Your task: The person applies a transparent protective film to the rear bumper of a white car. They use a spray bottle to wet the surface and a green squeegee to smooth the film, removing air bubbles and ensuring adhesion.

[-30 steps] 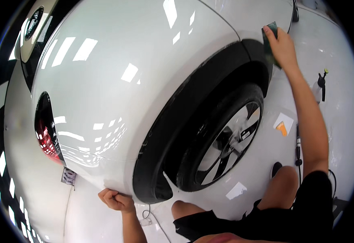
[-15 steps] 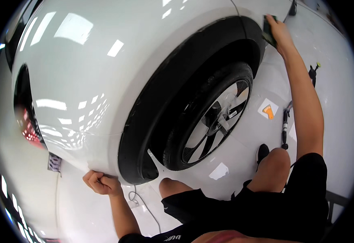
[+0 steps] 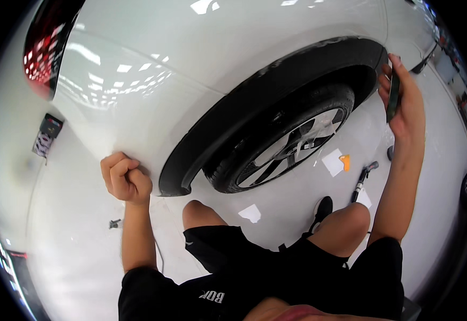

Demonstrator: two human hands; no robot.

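Observation:
Before me stands a white car's rear side panel (image 3: 137,101), with a black wheel arch trim (image 3: 212,128) curving over the wheel (image 3: 292,147). My left hand (image 3: 125,177) is curled into a fist against the panel's lower corner, behind the arch. Whatever its fingers might enclose is hidden. At the far end of the arch, my right hand (image 3: 408,107) grips a thin, dark green flat pad (image 3: 393,93), seen nearly edge-on. The fingers lie on the side toward the car. A red tail light (image 3: 49,59) shows at the upper left.
On the glossy floor lie a white sheet (image 3: 330,162) with an orange piece (image 3: 345,162), a black long-handled tool (image 3: 363,179), a white scrap (image 3: 250,213) and a small grey object (image 3: 115,224). A cable (image 3: 160,252) runs beside my left arm. A black box (image 3: 51,125) is at the left.
My view has shifted toward the car's rear, showing more tail light. My right hand has turned, bringing the flat pad nearly edge-on. My left hand stays closed at the panel's lower corner.

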